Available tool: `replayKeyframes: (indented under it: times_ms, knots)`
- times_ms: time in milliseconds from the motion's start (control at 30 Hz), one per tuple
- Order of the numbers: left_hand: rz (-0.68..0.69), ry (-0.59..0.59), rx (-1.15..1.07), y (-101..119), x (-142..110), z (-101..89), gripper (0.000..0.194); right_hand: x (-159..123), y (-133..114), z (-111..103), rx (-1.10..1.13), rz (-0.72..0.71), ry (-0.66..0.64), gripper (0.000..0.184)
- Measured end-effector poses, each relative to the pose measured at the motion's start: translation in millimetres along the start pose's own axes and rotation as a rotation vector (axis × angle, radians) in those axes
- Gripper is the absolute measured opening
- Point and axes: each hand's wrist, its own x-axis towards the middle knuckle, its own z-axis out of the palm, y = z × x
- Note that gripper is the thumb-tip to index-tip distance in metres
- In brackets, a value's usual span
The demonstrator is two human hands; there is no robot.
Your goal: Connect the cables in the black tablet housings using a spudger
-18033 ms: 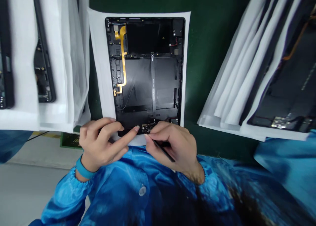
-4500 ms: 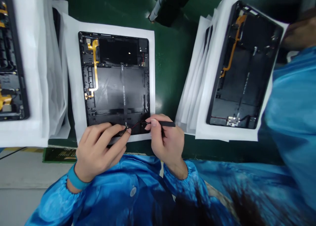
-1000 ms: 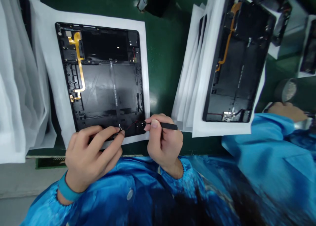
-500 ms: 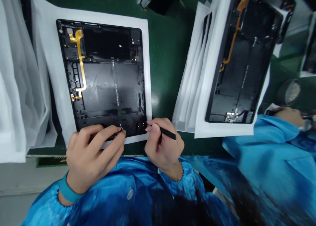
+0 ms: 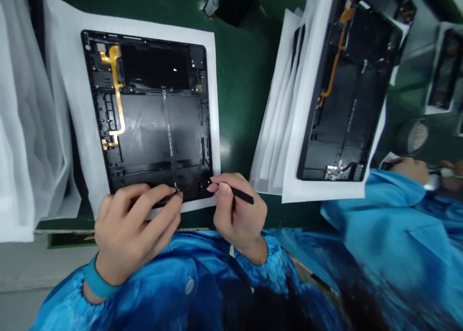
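Note:
A black tablet back housing (image 5: 144, 124) lies open side up on a white foam sheet (image 5: 212, 99). An orange flex cable (image 5: 119, 104) runs down its left side. At the near edge of the housing, my left hand (image 5: 133, 230) pinches a small dark part (image 5: 172, 195) between thumb and finger; the fingers partly hide it. From there a thin red-and-black wire (image 5: 191, 184) leads to the near right corner. My right hand (image 5: 238, 210) grips a slim black stick-like tool (image 5: 243, 195), its tip at that corner. Whether the tip touches the wire is too small to tell.
Stacked white foam sheets (image 5: 39, 114) stand at the left. To the right, another tablet housing (image 5: 340, 109) tops a foam-wrapped stack. A co-worker's blue sleeve (image 5: 376, 201) and hand (image 5: 408, 171) are at far right, near a round container (image 5: 414, 136).
My right hand and the tool tip have shifted slightly left over the housing's near right corner. My left hand keeps its hold on the small dark part. The whole view has moved slightly.

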Motion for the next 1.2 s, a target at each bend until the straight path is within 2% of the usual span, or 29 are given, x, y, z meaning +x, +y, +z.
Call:
replayKeyframes:
  times_ms: [133,333,467,567,633,800,1067,1200]
  knots:
    - [-0.005,0.009,-0.009,0.2,-0.7,0.0,0.015,0.0,-1.3,0.6,-0.076,-0.064,-0.003,0.018]
    - [0.06,0.039,-0.028,-4.0,0.0,1.8,0.022,1.2,-0.6,2.4,0.061,-0.01,0.006,0.02]
    - [0.064,0.035,-0.026,-3.9,-0.5,2.2,0.022,2.6,2.3,1.8,0.054,-0.1,-0.052,0.022]
    - [0.043,0.024,-0.004,-2.1,-1.7,1.5,0.016,3.2,4.1,1.4,0.019,-0.18,-0.05,0.022]
    - [0.011,0.006,0.013,-0.4,-2.0,1.0,0.014,3.2,4.1,1.5,0.019,-0.158,-0.042,0.02]
    - [-0.021,-0.011,-0.021,1.9,0.2,0.3,0.018,3.0,1.7,1.6,0.091,0.018,0.017,0.018]
    - [0.038,-0.04,0.067,1.6,3.1,-1.3,0.023,3.3,0.0,-0.7,0.171,0.028,-0.036,0.018]
    - [-0.001,-0.041,0.049,1.6,0.2,-0.4,0.021,4.4,0.0,-1.1,0.15,-0.005,-0.053,0.017]
